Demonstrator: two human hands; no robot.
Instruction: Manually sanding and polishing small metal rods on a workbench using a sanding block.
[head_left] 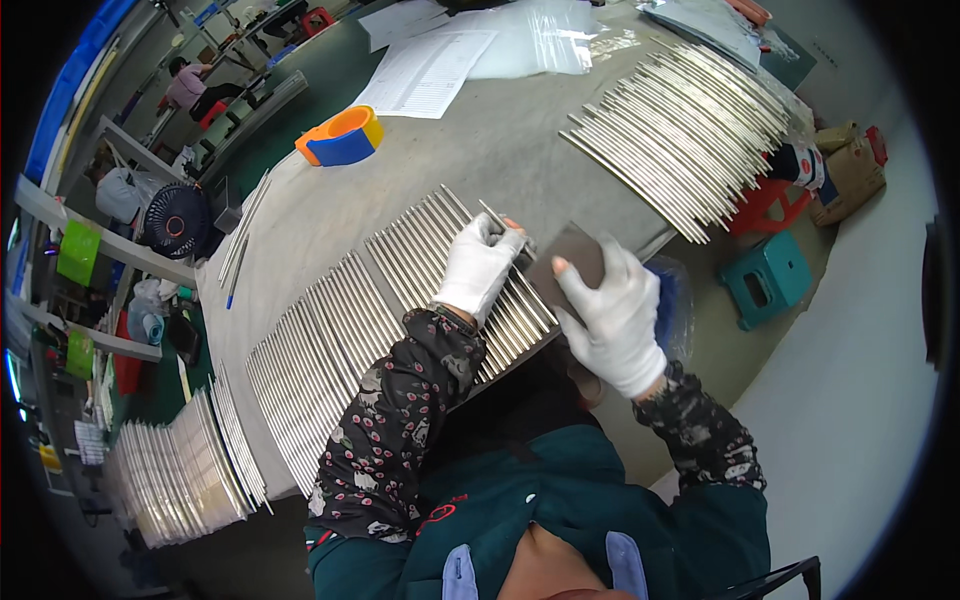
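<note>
My right hand (615,310), in a white glove with the thumb tip bare, grips a flat brown block (572,258) that looks like a sanding sponge. Close beside it, my left hand (478,268), gloved the same way, is closed on a thin metal rod (489,209) whose end sticks out past the fingers. Below both hands lies a long row of silver metal rods (330,330), set side by side across the table. Where the rod runs under my left palm is hidden.
More rods (680,135) lie at the far right, and wrapped bundles (175,470) at the left edge. An orange and blue tape roll (345,137), papers (425,70) and a pen (236,272) rest on the grey table (500,150). A teal stool (766,278) stands right.
</note>
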